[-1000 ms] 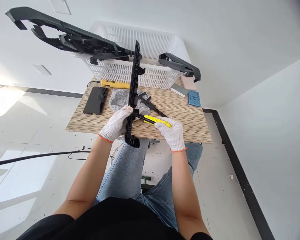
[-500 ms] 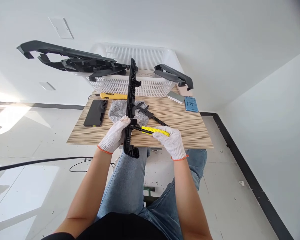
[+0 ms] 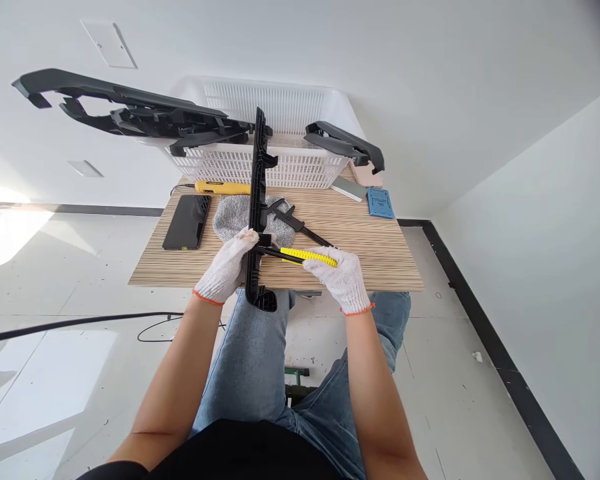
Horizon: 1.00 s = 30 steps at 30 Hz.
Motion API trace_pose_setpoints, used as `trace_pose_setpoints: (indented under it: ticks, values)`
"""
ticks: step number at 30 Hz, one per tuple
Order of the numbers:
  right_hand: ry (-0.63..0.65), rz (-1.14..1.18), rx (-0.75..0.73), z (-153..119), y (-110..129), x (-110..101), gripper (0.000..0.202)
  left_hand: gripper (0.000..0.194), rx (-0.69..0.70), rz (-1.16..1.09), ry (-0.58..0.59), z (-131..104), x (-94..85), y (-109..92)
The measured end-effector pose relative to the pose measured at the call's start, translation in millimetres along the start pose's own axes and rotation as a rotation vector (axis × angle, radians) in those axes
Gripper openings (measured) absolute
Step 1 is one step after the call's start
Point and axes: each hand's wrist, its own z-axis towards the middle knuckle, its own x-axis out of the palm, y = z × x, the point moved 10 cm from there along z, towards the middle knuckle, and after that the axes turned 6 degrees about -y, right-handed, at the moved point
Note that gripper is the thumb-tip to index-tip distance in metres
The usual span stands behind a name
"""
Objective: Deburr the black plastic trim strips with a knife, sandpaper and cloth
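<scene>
Black strip (image 3: 257, 200) over the near edge of the bench (image 3: 380, 270) seems light and stiff, best held by its left edge, where the left hand (image 3: 230, 263) pinches it while the right hand (image 3: 341, 279) clasps a yellow-handled tool (image 3: 300, 255).

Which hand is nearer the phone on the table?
Left. The left hand, gripping the black plastic piece, is right of the phone and nearer the wearer; the right hand, holding the yellow-handled tool, is farther right.
</scene>
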Motion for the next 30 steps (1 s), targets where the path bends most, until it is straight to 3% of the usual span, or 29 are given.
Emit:
trace_pose_setpoints:
  ticks: [5, 12, 22, 30]
  values:
    - [-0.043, -0.043, -0.005, 2, -2, -4, 0.054, 0.040, 0.050, -0.037, 0.023, 0, 2.4, -6]
    - [-0.031, -0.032, -0.020, 1, 0, -4, 0.052, 0.038, 0.000, -0.023, -0.027, 1, -5.1, 2]
    - [-0.049, -0.031, -0.002, 1, -2, -4, 0.050, 0.036, -0.038, -0.118, -0.059, -3, 2.5, -5]
    - [-0.112, -0.012, -0.007, 1, -4, -7, 0.051, 0.030, -0.045, -0.062, 0.045, -6, 14.2, -3]
